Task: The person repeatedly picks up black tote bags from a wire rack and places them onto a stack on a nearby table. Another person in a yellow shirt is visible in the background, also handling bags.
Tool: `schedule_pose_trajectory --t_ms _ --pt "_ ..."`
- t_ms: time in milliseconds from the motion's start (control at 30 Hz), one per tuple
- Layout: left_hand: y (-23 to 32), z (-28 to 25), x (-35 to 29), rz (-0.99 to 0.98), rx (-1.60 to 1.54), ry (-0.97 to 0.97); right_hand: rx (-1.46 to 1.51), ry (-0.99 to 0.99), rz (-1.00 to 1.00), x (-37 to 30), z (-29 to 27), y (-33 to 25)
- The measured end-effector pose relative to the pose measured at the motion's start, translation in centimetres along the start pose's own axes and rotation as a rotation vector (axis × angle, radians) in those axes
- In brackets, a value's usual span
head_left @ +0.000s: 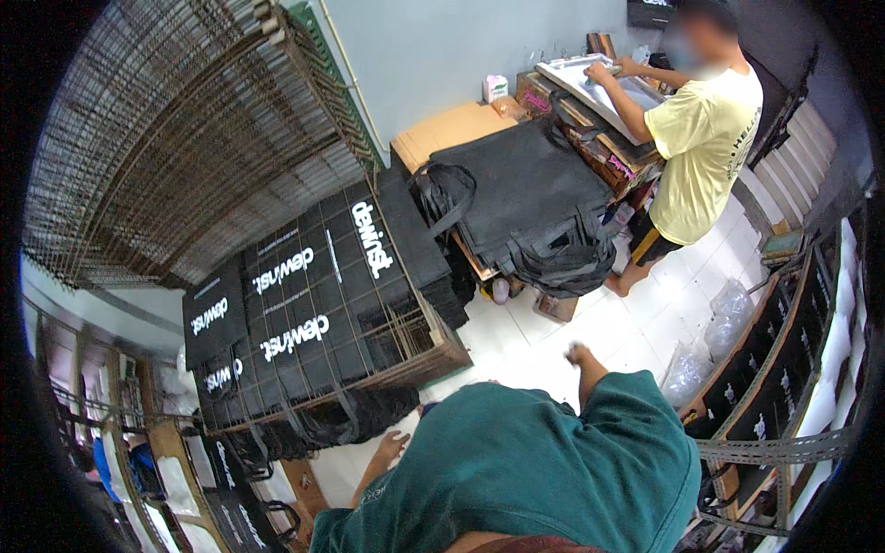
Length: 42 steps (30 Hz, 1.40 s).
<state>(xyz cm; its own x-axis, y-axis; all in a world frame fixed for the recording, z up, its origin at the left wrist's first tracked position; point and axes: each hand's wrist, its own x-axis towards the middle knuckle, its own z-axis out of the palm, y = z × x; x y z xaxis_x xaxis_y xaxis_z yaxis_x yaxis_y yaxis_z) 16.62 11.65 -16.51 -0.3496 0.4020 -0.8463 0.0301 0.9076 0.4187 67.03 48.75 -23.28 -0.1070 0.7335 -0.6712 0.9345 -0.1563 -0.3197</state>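
My left hand (391,448) hangs low beside the rack, its fingers apart and nothing seen in them. Nearest to it are the dark bag handles (346,426) drooping over the rack's front edge. On the right, my right hand (578,354) is held out over the white tiled floor, touching nothing that I can see; its fingers are too small and blurred to read. Black fabric bags (309,336) with white print lie flat under wire mesh on the wire rack (419,364) to my left.
Many hinged mesh shelves (184,138) stand raised above the rack. A pile of black bags (525,184) lies ahead. A person in yellow (705,152) grips a printing frame (636,97) at the far right. Another rack (784,369) and clear plastic bundles (687,369) line my right.
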Motion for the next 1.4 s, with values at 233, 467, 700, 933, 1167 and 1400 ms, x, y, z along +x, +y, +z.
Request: schedule_pose_trajectory --t_ms 233,467,700,933,1167,1400 --pt "-2.2 -0.1 1.7 -0.066 0.059 -0.076 -0.253 -0.199 0.048 4.2 9.1 10.8" --pt "2.6 1.0 -2.8 0.052 0.063 -0.077 0.043 0.132 -0.218 -1.0 -4.7 -4.2" --pt "-6.9 2.3 1.9 0.261 -0.057 -0.004 0.392 -0.056 -0.508 -0.8 -8.5 -14.2" --pt "-5.4 2.9 -2.8 0.05 -0.078 0.101 0.747 0.02 -0.588 -3.3 -14.6 -21.3" --pt "-10.1 3.9 1.0 0.126 -0.228 0.126 1.122 0.405 -0.486 -2.3 -18.7 -22.8" --pt "-3.7 4.7 -1.4 -0.094 -0.26 0.241 1.527 0.474 -0.317 -3.0 -25.5 -19.2"
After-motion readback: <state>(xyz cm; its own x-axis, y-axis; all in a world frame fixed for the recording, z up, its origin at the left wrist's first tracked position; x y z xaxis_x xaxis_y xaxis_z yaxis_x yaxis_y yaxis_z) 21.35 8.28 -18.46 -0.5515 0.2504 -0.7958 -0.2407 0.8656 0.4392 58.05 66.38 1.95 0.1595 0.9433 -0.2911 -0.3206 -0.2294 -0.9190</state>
